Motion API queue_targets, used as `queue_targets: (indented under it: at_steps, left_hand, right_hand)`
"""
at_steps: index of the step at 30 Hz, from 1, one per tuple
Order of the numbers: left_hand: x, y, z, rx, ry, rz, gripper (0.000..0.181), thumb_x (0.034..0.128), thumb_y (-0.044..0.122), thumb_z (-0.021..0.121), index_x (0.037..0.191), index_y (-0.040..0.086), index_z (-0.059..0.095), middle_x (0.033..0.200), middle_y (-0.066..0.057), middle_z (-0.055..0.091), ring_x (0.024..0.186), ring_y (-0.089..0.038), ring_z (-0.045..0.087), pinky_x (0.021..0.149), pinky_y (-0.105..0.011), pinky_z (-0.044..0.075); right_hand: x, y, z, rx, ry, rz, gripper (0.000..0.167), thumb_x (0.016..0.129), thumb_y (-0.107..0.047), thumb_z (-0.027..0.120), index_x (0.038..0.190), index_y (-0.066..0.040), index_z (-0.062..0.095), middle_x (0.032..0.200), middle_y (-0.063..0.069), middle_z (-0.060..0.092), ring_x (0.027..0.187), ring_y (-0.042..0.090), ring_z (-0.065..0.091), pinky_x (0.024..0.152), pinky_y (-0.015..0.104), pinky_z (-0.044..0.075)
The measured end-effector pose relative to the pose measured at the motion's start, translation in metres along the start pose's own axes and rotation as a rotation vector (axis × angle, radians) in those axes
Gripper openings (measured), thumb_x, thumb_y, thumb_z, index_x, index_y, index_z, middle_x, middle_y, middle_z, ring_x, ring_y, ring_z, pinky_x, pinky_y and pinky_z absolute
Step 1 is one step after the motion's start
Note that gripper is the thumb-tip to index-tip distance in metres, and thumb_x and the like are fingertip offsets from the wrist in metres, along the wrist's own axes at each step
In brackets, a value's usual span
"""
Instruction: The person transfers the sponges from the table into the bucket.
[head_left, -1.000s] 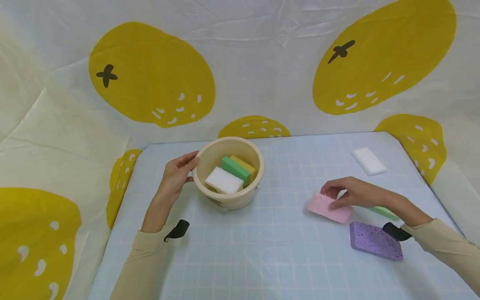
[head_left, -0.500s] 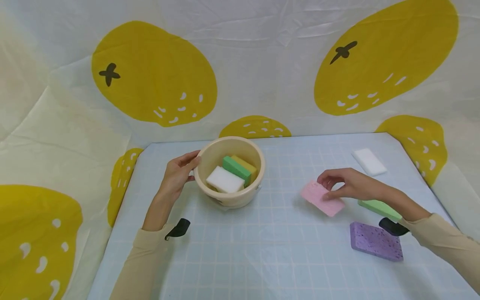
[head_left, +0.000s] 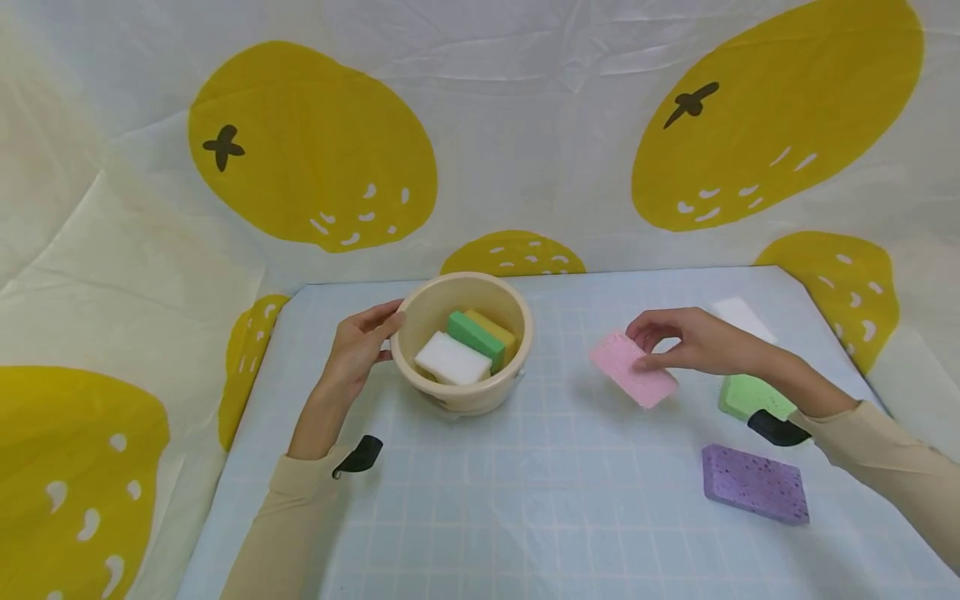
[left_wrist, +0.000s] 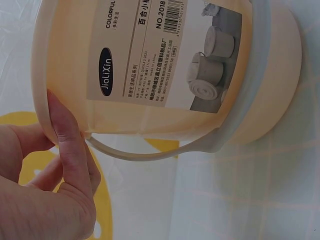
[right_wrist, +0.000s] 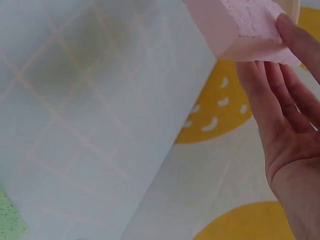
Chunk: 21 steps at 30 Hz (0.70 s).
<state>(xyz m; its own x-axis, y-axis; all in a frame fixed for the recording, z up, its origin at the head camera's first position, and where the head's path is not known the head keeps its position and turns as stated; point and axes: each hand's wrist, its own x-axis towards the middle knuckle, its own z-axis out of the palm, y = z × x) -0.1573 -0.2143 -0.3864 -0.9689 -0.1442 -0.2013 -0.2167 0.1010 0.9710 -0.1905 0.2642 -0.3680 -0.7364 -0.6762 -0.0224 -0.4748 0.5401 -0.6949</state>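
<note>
My left hand (head_left: 357,346) grips the rim of a cream bucket (head_left: 401,371) from its left side, thumb and fingers on either side of the wall. The left wrist view shows the bucket's label (left_wrist: 165,55) and its hanging handle (left_wrist: 150,156). Inside the bucket lie a white sponge (head_left: 453,359), a green sponge (head_left: 476,335) and a yellow sponge (head_left: 497,332). To the right, my right hand (head_left: 693,340) pinches a pink sponge (head_left: 630,369) by its edge and holds it above the table. In the right wrist view, the thumb is on one face of the pink sponge (right_wrist: 250,30), fingers behind it.
A purple sponge (head_left: 753,485) lies at the right front of the grid-patterned table (head_left: 525,517). Under the right forearm a light green sponge (head_left: 750,397) is partly covered. A white sponge (head_left: 742,318) lies farther back. Patterned cloth (head_left: 525,167) rises behind the table.
My right hand has lifted the pink sponge off the table and moved it a little left and away. The left hand stays on the bucket rim.
</note>
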Motion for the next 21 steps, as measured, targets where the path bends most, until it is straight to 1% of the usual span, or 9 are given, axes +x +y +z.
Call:
queue_targets:
  at_steps: [5,11,13,18,21]
  left_hand:
    - [-0.001,-0.001,0.000,0.007,0.006,-0.014,0.042,0.1006,0.026,0.069,0.140,0.011,0.065,0.130,-0.006,0.065,0.097,-0.010,0.062,0.067,-0.022,0.059]
    - [0.000,-0.001,-0.001,0.008,0.004,-0.014,0.044,0.1003,0.028,0.070,0.140,0.011,0.064,0.131,-0.007,0.064,0.097,-0.011,0.062,0.067,-0.022,0.059]
    - [0.000,-0.001,-0.001,0.007,0.005,-0.012,0.044,0.1002,0.028,0.070,0.140,0.011,0.064,0.131,-0.007,0.064,0.097,-0.011,0.062,0.067,-0.022,0.059]
    - [0.002,-0.001,0.000,0.001,0.005,-0.009,0.043,0.1001,0.027,0.070,0.140,0.011,0.064,0.131,-0.007,0.064,0.096,-0.010,0.062,0.066,-0.022,0.059]
    - [0.002,-0.001,0.000,0.000,0.006,-0.010,0.043,0.1001,0.027,0.070,0.140,0.011,0.064,0.131,-0.007,0.065,0.095,-0.010,0.062,0.066,-0.022,0.059]
  right_hand:
    - [0.009,-0.011,-0.005,-0.011,0.011,-0.010,0.036,0.086,-0.023,0.085,0.116,-0.011,0.069,0.100,-0.006,0.072,0.092,0.010,0.068,0.081,0.022,0.056]
    - [0.020,-0.021,-0.012,0.005,0.014,-0.038,0.035,0.087,-0.019,0.085,0.117,-0.010,0.069,0.102,-0.003,0.072,0.093,0.011,0.068,0.078,0.021,0.056]
    - [0.024,-0.024,-0.014,0.011,0.016,-0.046,0.036,0.087,-0.018,0.085,0.117,-0.009,0.069,0.102,-0.001,0.072,0.094,0.012,0.068,0.077,0.022,0.058]
    - [0.033,-0.032,-0.019,0.003,0.021,-0.035,0.037,0.086,-0.020,0.086,0.118,-0.009,0.068,0.104,-0.001,0.072,0.095,0.011,0.068,0.078,0.022,0.057]
    - [0.038,-0.037,-0.022,0.023,0.030,-0.037,0.036,0.087,-0.019,0.085,0.117,-0.009,0.068,0.105,0.000,0.072,0.096,0.011,0.068,0.079,0.022,0.058]
